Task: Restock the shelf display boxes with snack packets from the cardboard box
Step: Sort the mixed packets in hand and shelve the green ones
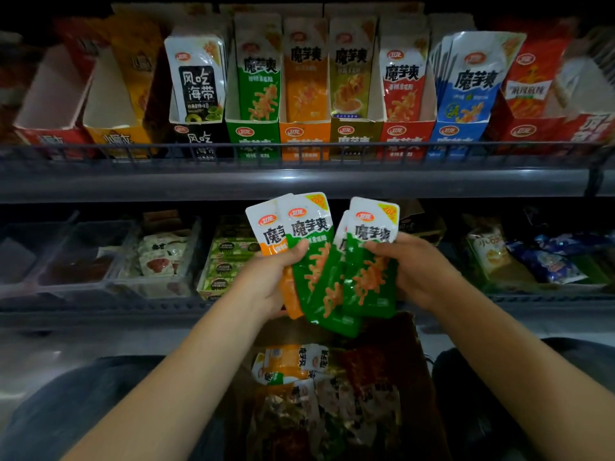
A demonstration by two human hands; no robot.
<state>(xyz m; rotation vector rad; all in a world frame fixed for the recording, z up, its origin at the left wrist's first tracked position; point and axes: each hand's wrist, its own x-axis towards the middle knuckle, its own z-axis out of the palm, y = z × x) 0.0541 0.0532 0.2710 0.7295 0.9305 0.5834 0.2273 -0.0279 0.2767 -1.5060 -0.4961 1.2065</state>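
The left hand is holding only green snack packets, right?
Not quite. In the head view the left hand holds an orange snack packet behind a green snack packet. The right hand holds green ones only.

Both forearms bare, reaching up and forward from lower corners, converging at centre. Left hand (pixel 271 281) raised, thumb laid across front of packets (pixel 312 261), fingers curled behind, gripping. Right hand (pixel 417 271) level with it, just beside, thumb on front of same fan of packets, fingers wrapped round right edge. Wrists roughly straight. Knees dark, either side below arms.
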